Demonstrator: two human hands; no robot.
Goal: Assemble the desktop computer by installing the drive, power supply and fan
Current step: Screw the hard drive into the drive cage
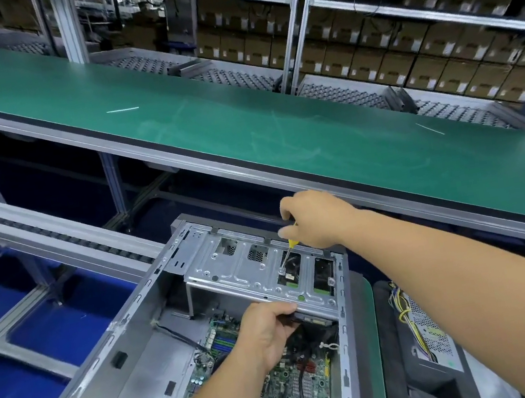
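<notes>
Open desktop computer case [136, 366] lying on its side on the table [365, 313], seen from above by the head camera. At the 12 o'clock end of the case sits the silver drive cage [231, 272], a perforated steel bracket with cut-out windows. Through the windows toward 3 o'clock, the dark body and green board edge of the drive [322, 275] are visible inside the cage.

Right hand [317, 219], at 12 o'clock of the cage: fingers curled round the handle of a yellow screwdriver [292, 243], whose shaft slants down toward 7 o'clock, the tip resting at a screw [280, 269] on the top face of the cage.

Left hand [265, 332], at 6 o'clock of the cage: fingers curled over the dark edge of the drive where it shows below the cage's near lip; the fingertips are hidden under that edge.

The green motherboard [292, 397] lies on the case floor at 6 o'clock of the left hand, with black cables crossing it.

At 3 o'clock of the case, apart from it, lies the power supply [426, 327], a grey perforated box with a bundle of yellow and black wires at its 12 o'clock end.

A green conveyor belt [171, 110] runs across the scene beyond the table; stacked cardboard cartons [419, 46] fill the shelving at 1 o'clock.
</notes>
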